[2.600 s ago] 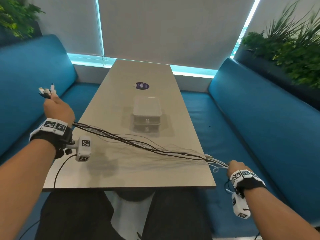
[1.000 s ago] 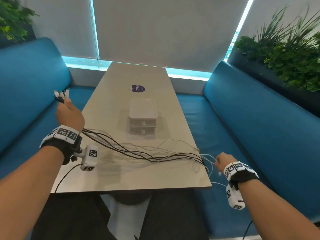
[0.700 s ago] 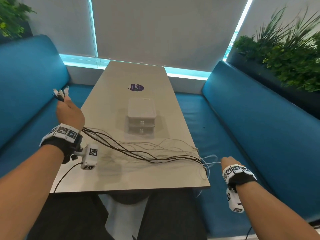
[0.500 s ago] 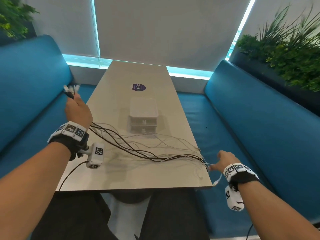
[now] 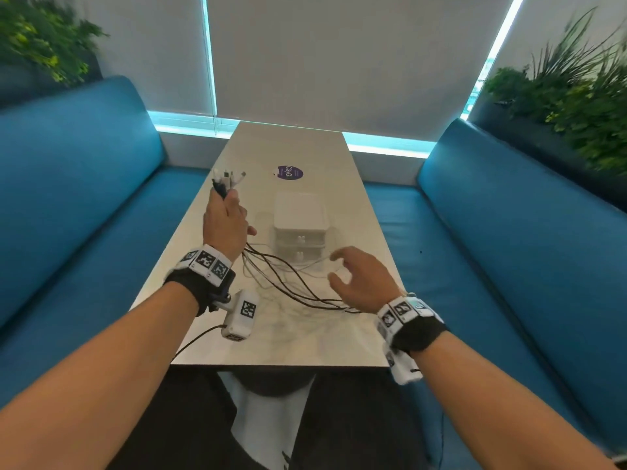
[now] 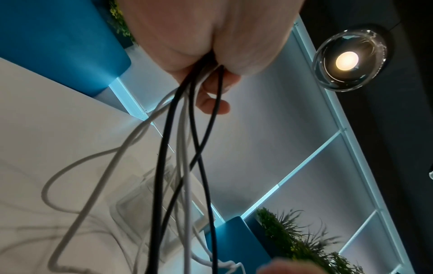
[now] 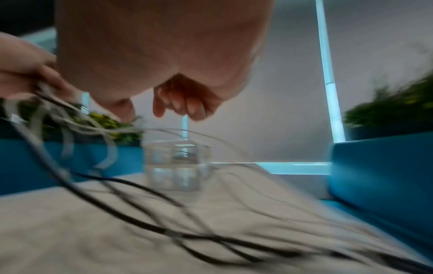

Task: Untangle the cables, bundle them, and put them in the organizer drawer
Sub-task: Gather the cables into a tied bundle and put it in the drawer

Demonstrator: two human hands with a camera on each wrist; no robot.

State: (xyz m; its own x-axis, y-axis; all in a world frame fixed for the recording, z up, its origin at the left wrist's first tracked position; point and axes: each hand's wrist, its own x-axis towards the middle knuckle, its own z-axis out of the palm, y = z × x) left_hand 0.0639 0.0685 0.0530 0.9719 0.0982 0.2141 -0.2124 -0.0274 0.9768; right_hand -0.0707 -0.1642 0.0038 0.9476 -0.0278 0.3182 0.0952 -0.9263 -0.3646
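Note:
My left hand (image 5: 225, 215) is raised over the table's left side and grips a bunch of black and white cables (image 5: 285, 279) near their plugs (image 5: 227, 178), which stick up above the fist. The cables hang from the fist (image 6: 211, 55) as loose strands (image 6: 164, 166) and trail slack across the table (image 5: 305, 337). My right hand (image 5: 339, 266) hovers over the cables just in front of the organizer, fingers spread and loosely curved, holding nothing. The white two-drawer organizer (image 5: 300, 215) stands mid-table with both drawers closed; the right wrist view shows it blurred (image 7: 175, 166).
Blue benches (image 5: 509, 266) run along both sides of the table. A round purple sticker (image 5: 288, 173) lies beyond the organizer. Plants (image 5: 576, 96) stand behind the right bench. The cables' far ends pass under my right wrist towards the table's right edge.
My right hand let go of the cable ends at the table's right edge and moved inward towards the organizer. My left hand swung right over the table. The cables went slack.

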